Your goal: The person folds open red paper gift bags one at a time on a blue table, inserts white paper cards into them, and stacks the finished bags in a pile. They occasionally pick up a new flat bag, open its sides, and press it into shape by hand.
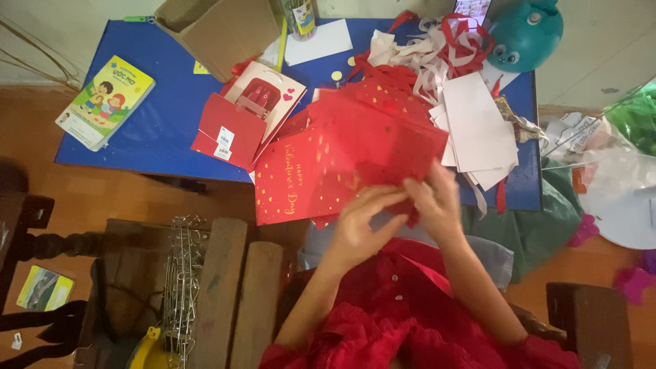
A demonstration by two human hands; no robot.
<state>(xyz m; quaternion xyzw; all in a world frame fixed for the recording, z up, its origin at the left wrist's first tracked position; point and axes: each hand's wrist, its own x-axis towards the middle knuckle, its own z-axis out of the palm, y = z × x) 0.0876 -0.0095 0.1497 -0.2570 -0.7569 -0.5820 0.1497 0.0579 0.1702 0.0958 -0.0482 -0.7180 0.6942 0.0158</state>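
Observation:
A stack of red paper bags (355, 147) with gold dots and gold lettering lies across the front edge of the blue table (157, 130). My left hand (362, 219) and my right hand (434, 201) meet at the stack's near edge, fingers closed on the lower corner of a red bag. Both forearms come up from a red garment (403, 307) at the bottom of the view. The part of the bag under my fingers is hidden.
A cardboard box (219, 31), a children's book (106, 101), a small red gift bag (229, 133), white paper sheets (478, 130), red and white scraps (430, 51) and a teal toy (526, 31) sit on the table. Wooden furniture (239, 287) stands left of me. Plastic bags (615, 171) lie right.

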